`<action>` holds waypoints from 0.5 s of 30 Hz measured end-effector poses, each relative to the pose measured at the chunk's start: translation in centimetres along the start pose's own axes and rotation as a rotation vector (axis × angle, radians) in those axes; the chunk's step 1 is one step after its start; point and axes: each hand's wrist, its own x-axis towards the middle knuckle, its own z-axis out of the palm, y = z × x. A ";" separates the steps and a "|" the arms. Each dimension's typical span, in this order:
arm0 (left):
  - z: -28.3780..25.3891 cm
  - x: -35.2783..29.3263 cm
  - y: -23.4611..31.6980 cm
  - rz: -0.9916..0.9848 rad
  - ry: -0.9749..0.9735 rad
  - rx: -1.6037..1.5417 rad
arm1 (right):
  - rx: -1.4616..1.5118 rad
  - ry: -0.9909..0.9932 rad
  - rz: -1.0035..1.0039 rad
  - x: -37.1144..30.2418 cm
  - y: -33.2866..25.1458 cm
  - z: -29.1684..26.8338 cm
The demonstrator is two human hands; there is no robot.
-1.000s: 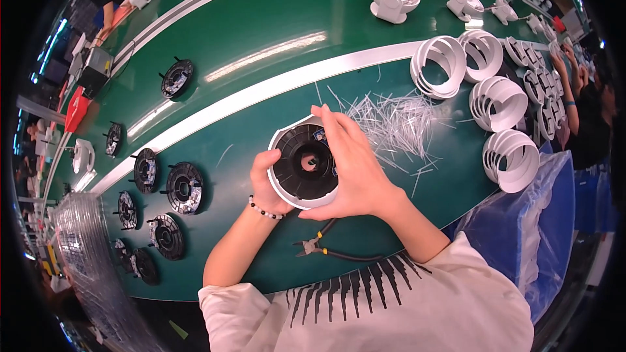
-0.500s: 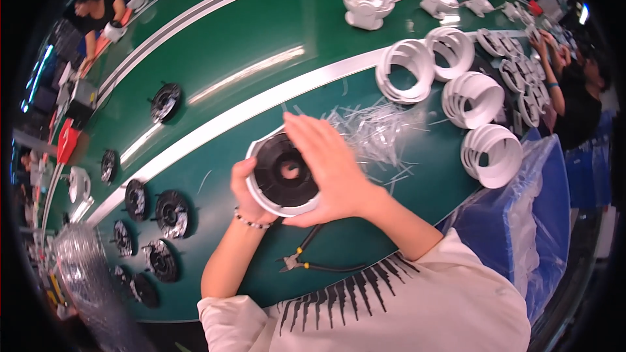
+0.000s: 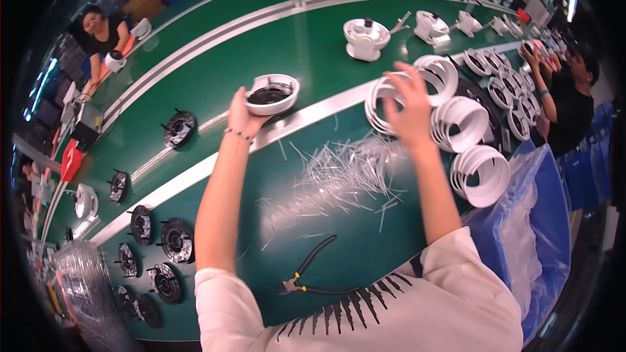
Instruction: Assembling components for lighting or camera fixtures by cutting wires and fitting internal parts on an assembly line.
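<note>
My left hand (image 3: 241,116) grips the near-left side of a white ring housing (image 3: 277,105) with a black round part inside it. The housing is over the white rail between worktop and green belt; whether it touches down I cannot tell. My right hand (image 3: 412,114), slightly blurred, is stretched out with spread fingers over a stack of white rings (image 3: 373,112). Contact with those rings cannot be made out. On the worktop nearer to me lie cutting pliers (image 3: 315,255) with black-and-yellow handles, jaws to the left.
Loose clear plastic strips (image 3: 345,169) are heaped mid-worktop. More white ring stacks (image 3: 499,176) stand at right, beside a lined blue bin (image 3: 486,238). Several black round parts (image 3: 176,240) lie left. White units (image 3: 364,42) line the belt. Co-workers sit at right (image 3: 574,98) and far left (image 3: 107,36).
Both hands held the housing close to me. My left hand has carried it away toward the belt, while the right has let go and moved right to the ring stacks.
</note>
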 end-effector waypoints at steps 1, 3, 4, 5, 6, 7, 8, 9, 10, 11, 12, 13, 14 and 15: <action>1.0 1.2 -0.9 -0.011 0.078 0.071 | -0.067 -0.018 0.062 0.8 2.3 -0.7; 0.6 3.5 -1.4 -0.013 0.119 0.165 | -0.302 -0.076 0.043 1.2 6.1 -0.4; 0.9 4.3 -2.1 -0.013 0.167 0.151 | -0.355 -0.145 0.103 1.2 7.7 -0.3; 0.7 4.9 -2.5 0.009 0.195 0.163 | -0.372 -0.162 0.125 1.1 8.3 0.2; 1.1 5.0 -2.8 0.045 0.213 0.279 | -0.388 -0.147 0.136 1.0 9.2 0.1; 0.3 4.9 -1.9 0.061 0.268 0.333 | -0.397 -0.090 0.117 1.2 8.5 0.7; -1.6 5.8 -0.8 0.109 0.288 0.470 | -0.381 -0.080 0.095 1.6 8.2 1.2; 1.0 5.3 -1.7 0.168 0.425 0.656 | -0.432 -0.073 0.101 1.4 9.6 -0.3; 1.2 4.7 -0.3 0.217 0.494 0.830 | -0.398 -0.093 0.107 1.7 9.3 -1.1; 0.9 4.2 1.6 0.264 0.566 1.007 | -0.359 -0.113 0.113 2.1 8.4 -1.9; 0.4 3.6 3.7 0.525 0.690 1.315 | -0.321 -0.071 0.047 2.6 6.7 -3.1; -1.2 3.3 6.0 0.724 0.768 1.395 | -0.275 -0.014 0.039 2.6 5.3 -4.0; -2.9 2.6 8.0 0.828 0.824 1.510 | -0.228 0.046 0.031 2.5 4.0 -4.7; -4.5 1.9 9.7 0.811 0.842 1.746 | -0.202 0.057 0.082 2.3 1.9 -5.6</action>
